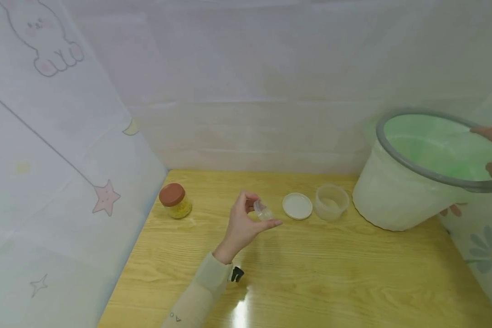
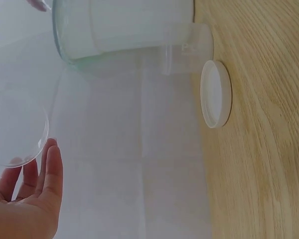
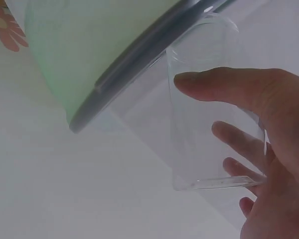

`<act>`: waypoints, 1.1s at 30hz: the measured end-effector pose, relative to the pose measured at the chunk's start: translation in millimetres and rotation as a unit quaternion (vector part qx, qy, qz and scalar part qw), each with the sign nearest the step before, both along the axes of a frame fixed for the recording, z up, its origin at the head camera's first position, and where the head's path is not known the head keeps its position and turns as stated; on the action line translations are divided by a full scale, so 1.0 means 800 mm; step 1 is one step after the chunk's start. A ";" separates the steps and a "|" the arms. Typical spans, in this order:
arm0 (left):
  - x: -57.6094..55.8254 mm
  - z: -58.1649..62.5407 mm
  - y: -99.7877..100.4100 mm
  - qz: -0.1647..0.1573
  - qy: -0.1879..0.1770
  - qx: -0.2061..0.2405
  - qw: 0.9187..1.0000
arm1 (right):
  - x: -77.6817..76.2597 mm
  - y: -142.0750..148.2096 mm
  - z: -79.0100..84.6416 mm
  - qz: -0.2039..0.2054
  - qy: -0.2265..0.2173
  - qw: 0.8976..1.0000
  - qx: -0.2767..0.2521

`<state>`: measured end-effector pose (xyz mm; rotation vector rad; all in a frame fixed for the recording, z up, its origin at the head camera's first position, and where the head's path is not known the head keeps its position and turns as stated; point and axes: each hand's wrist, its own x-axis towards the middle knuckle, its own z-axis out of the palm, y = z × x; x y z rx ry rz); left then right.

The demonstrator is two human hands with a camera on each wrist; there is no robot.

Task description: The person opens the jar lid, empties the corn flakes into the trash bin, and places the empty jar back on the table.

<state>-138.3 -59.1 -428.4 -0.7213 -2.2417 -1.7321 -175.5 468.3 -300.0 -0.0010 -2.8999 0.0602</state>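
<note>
Clear tumbler (image 3: 197, 134): held in the right hand (image 3: 281, 119) at the mouth of the bin (image 1: 387, 191), beyond the far right part of the tabletop (image 1: 332, 273). Thumb lies along one side of the tumbler, fingers round the other. Contact between tumbler and grey rim (image 1: 410, 165): cannot tell.

Small clear cup (image 1: 263, 211): pinched between thumb and fingers of the left hand (image 1: 246, 218), tilted, above the tabletop a little left of its middle. The left wrist view shows its round rim, with fingertips beneath. Hands well apart, each clamped on its own vessel.

Bin stands by the tabletop's far right corner; inside is pale green, outer wall whitish.

White lid (image 1: 297, 206): flat on the tabletop, near the far edge, right of the left hand. Translucent tub (image 1: 327, 212): upright, just right of the lid, between lid and bin. Lid and tub touching or barely apart: cannot tell.

Jar (image 1: 179, 209): upright near the far left corner, yellow contents, red-brown cap (image 1: 171, 195) on.

Left arm: pale sleeve (image 1: 201, 287), with a black buckle (image 1: 237, 274) beside the cuff. Printed sheet (image 1: 106, 200) along the left edge: pink star, moon, rabbit.
</note>
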 end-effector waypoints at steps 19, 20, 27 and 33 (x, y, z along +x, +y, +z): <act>-0.013 -0.022 0.002 0.033 -0.004 0.019 0.999 | 0.023 -0.069 0.009 0.059 0.248 0.963 -0.090; -0.015 -0.027 0.002 0.036 -0.007 0.020 0.999 | 0.023 -0.073 0.009 0.065 0.264 0.958 -0.095; -0.022 -0.038 0.000 0.042 -0.006 0.023 0.999 | 0.025 -0.098 0.019 0.056 0.323 0.938 -0.113; -0.016 -0.026 0.000 0.040 -0.027 0.017 0.999 | 0.032 -0.120 0.025 0.040 0.323 0.930 -0.169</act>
